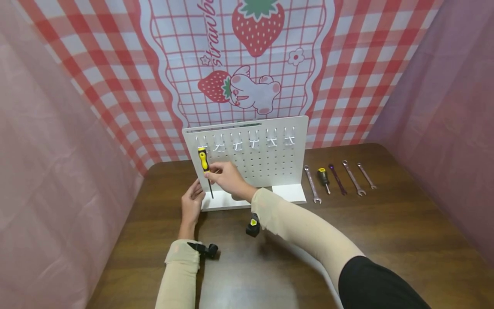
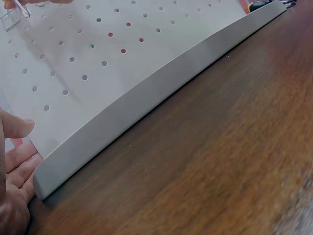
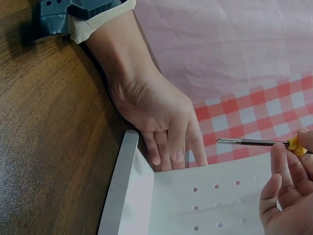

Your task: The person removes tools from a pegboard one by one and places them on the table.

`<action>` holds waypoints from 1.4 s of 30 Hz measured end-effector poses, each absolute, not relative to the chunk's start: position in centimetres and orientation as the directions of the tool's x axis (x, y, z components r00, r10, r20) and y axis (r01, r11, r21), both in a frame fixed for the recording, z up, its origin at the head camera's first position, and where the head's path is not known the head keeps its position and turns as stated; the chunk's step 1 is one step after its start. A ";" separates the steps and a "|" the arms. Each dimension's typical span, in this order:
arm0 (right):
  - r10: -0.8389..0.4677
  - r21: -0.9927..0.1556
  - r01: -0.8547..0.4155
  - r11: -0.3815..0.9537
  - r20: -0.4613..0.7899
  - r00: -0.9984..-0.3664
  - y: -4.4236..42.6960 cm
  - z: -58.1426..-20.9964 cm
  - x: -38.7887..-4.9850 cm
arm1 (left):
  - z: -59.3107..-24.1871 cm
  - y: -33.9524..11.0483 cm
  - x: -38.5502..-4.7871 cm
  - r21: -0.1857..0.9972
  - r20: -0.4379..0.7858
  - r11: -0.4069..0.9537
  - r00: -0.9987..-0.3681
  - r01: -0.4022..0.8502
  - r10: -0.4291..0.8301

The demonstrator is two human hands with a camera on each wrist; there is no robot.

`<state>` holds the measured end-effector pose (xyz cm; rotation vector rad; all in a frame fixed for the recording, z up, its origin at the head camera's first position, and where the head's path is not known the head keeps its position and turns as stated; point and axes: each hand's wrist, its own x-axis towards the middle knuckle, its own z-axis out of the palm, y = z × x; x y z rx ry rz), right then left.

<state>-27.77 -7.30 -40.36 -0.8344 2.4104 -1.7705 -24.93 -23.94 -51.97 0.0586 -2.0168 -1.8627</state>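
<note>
A yellow-and-black screwdriver [image 1: 203, 159] stands almost upright in front of the white pegboard [image 1: 262, 165], its tip pointing down. My right hand [image 1: 229, 177] pinches it where the handle meets the shaft, just below the leftmost clear hook [image 1: 201, 141]. In the right wrist view its bare shaft [image 3: 252, 142] reaches out past my fingertips. My left hand [image 1: 191, 204] is at the board's lower left edge. Its fingers [image 2: 22, 169] lie straight against that edge, partly hidden behind the board, with the thumb apart from them.
Several clear hooks [image 1: 254, 140] line the board's upper part. To its right on the wooden table [image 1: 393, 240] lie a short screwdriver [image 1: 323, 179] and several wrenches [image 1: 353, 178]. A checkered strawberry cloth [image 1: 347, 81] hangs behind, with pink curtains [image 1: 50, 150] at both sides.
</note>
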 end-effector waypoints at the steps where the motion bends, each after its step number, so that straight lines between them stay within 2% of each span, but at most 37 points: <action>1: -0.439 -0.895 -0.397 0.204 0.279 -0.854 -7.2 -40.3 -27.7 | -51.6 -23.9 -24.7 0.966 0.255 0.118 -0.924 0.230 -0.284; 12: -0.461 -0.936 -0.348 0.049 0.288 -0.839 -6.2 -39.7 -26.3 | -51.8 -24.0 -24.7 0.968 0.249 0.082 -0.929 0.236 -0.273; 20: -0.454 -0.913 -0.395 0.098 0.312 -0.834 -4.0 -39.1 -25.8 | -49.2 -23.3 -23.1 0.963 0.262 0.122 -0.933 0.238 -0.246; 33: -0.443 -0.941 -0.318 0.113 0.239 -0.864 0.6 -39.5 -26.1 | -48.9 -23.4 -22.9 0.964 0.240 0.171 -0.943 0.204 -0.231; 42: -0.403 -0.929 -0.333 0.161 0.246 -0.882 5.0 -39.5 -26.9 | -48.6 -23.1 -22.7 0.958 0.259 0.182 -0.938 0.220 -0.231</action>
